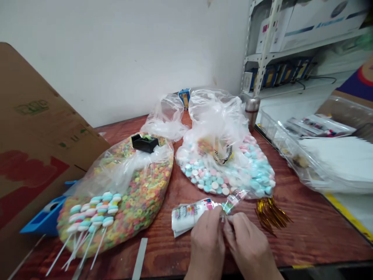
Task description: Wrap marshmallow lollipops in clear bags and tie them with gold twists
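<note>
Plastic packet | my left hand and right hand seemingly pinch its near end | keep pressure even

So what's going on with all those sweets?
A person's left hand and right hand are close together, fingertips pinched at the near end of a small printed bag. Some flat packets lie by the left hand, and shiny gold strips lie to the right of the right hand. Sweets on sticks rest on a big bag of cereal rings. Beyond the hands sits a big bag of pastel sweets.
</note>
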Available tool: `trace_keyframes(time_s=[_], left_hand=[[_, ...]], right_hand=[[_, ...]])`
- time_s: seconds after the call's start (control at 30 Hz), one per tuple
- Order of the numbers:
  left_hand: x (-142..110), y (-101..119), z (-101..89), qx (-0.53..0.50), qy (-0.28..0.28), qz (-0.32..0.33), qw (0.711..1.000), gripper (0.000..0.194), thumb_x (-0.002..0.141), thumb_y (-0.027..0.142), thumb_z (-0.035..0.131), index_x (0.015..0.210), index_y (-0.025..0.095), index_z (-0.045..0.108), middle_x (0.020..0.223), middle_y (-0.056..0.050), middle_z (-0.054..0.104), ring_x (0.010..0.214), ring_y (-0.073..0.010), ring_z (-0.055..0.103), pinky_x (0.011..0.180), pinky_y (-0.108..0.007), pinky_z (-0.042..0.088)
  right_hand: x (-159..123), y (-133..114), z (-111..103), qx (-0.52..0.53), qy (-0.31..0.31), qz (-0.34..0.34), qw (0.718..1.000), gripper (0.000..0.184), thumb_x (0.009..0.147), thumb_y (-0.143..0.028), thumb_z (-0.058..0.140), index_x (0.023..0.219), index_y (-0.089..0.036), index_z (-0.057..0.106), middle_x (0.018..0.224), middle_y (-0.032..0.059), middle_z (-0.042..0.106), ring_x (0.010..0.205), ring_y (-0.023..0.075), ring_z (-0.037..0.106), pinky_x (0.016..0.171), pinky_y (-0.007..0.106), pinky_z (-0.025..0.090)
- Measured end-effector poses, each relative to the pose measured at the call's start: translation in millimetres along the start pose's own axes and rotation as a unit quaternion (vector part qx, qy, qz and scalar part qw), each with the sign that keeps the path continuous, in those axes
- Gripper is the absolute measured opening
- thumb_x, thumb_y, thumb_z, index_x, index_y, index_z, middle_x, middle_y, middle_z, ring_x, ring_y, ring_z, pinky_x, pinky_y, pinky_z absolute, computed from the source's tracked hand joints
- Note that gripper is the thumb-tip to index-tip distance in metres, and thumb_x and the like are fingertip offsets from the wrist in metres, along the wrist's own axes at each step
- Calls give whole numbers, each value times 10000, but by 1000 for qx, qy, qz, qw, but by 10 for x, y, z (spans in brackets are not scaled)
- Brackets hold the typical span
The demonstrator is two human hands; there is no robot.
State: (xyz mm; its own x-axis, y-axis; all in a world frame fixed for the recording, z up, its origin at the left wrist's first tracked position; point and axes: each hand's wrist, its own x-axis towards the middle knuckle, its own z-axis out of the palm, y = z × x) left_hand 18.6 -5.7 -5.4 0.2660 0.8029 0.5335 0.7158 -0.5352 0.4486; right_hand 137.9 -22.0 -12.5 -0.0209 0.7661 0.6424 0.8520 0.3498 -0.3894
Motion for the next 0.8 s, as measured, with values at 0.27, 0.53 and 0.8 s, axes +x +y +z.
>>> trace_keyframes(time_s=[0.27, 0.53, 0.8], left_hand=[[114, 60, -49, -268, -31, -278, 922, 123, 840, 173, 551, 904, 195, 654, 873, -41, 660, 833, -169, 603, 774, -292, 466], [193, 164, 54, -626, 36, -499, 598, 203, 725, 241, 713, 833, 126, 586, 599, 51, 484, 482, -30, 359, 450, -151, 276], [240, 152, -4, -650, 44, -483, 585, 204, 743, 230, 705, 832, 123, 555, 645, 34, 502, 492, -25, 357, 446, -151, 264]], right_hand=[[-12, -5, 25, 192, -38, 127, 972, 150, 944, -232, 467, 834, -202, 564, 726, 17, 618, 656, 149, 612, 608, 248, 431], [45, 33, 135, 486, -99, 348, 796, 135, 918, -334, 500, 993, -230, 455, 708, -23, 590, 572, 156, 611, 529, 265, 514], [64, 67, 15, 364, -124, 275, 881, 332, 934, -289, 441, 1260, -232, 470, 1202, 75, 600, 1100, 216, 567, 913, 322, 440]])
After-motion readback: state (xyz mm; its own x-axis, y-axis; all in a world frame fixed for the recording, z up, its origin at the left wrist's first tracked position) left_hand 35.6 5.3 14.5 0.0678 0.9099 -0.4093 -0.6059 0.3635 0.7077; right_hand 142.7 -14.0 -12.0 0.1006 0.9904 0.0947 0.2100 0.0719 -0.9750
